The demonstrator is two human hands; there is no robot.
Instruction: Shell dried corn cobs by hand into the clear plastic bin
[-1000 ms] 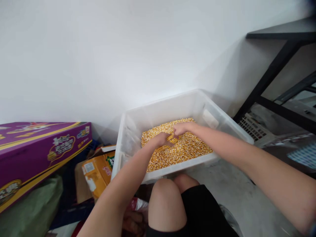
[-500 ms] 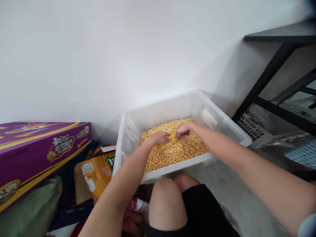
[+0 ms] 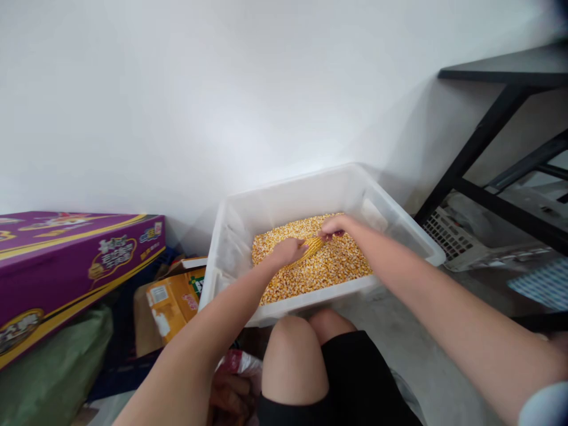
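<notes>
A yellow corn cob (image 3: 314, 247) slants over a bed of loose corn kernels (image 3: 319, 273) in a clear plastic storage bin (image 3: 284, 312). My left hand (image 3: 289, 251) is closed around the cob's lower part. At its upper right end is my right hand (image 3: 336, 226), fingers curled and close against the cob. A small dark red thing (image 3: 339, 234) shows under the right fingers; its kind is too hidden to tell. Kernel rows still cover the visible side of the cob.
The bin stands against a white wall (image 3: 266, 89), just beyond my knees (image 3: 295, 355). At left are a purple carton (image 3: 80, 266), a torn orange box (image 3: 175, 305) and a green bag (image 3: 57, 361). To the right stand a black-framed table (image 3: 470, 142) and a white plastic basket (image 3: 452, 239).
My right hand has shifted slightly up and right along the cob, and the dark red thing is now more hidden. My left hand keeps its hold. The camera view has moved a little.
</notes>
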